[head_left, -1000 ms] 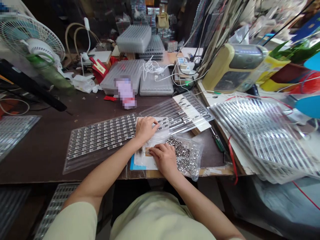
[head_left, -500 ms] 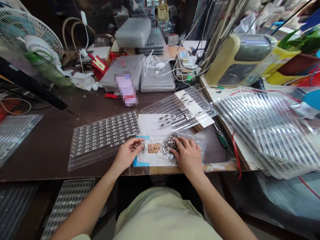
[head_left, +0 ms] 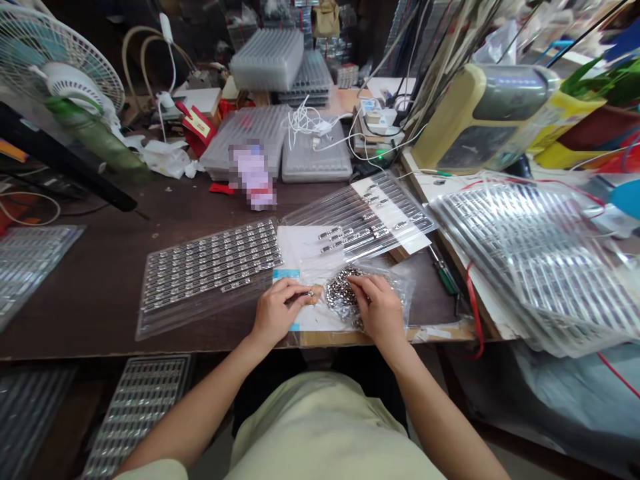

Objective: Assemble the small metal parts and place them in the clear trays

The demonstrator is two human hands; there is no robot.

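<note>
My left hand (head_left: 277, 310) rests on a white sheet (head_left: 305, 257) at the table's front edge, its fingers pinched round a small metal part that I can barely see. Beside it my right hand (head_left: 377, 307) lies on a clear bag of small shiny metal parts (head_left: 343, 288), fingers curled into the pile. To the left lies a clear plastic tray (head_left: 210, 263) with rows filled by metal pieces. Behind the hands a second clear tray (head_left: 367, 217) holds only a few pieces.
A stack of clear trays (head_left: 530, 260) covers the right side. A green-handled screwdriver (head_left: 443, 273) lies beside the bag. Grey tray stacks (head_left: 270, 60), white cables (head_left: 305, 127) and a cream-coloured device (head_left: 487, 117) stand at the back; a fan (head_left: 60, 73) at the far left.
My left hand drew back from the trays to the white sheet and then slid right toward the bag. My right hand moved onto the pile of parts.
</note>
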